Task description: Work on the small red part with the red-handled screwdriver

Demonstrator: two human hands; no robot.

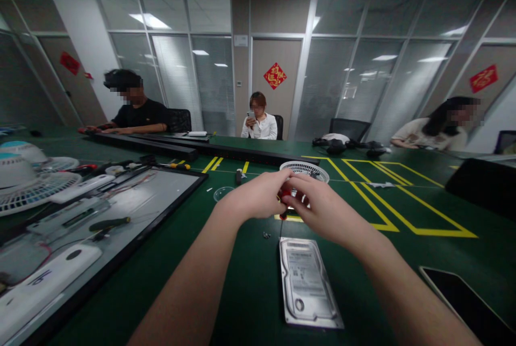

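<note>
A silver hard drive [308, 281] lies label up on the green table in front of me. Above its far left corner stands a red-and-black screwdriver [286, 195], upright, with its thin shaft reaching down to that corner. My left hand [258, 195] is closed at the handle from the left, near its top. From the right, my right hand [318, 195] pinches the same handle with bent fingers. Much of the handle is hidden behind the fingers. A few tiny screws [266, 236] lie on the table just left of the drive's far end.
Left is a black-framed panel [173, 190] bearing a dark-handled screwdriver [108, 223] and white casings. A white fan grille [305, 168] and a clear round dish [223, 193] lie beyond my hands. A phone [463, 297] is near right. Several people sit across the table.
</note>
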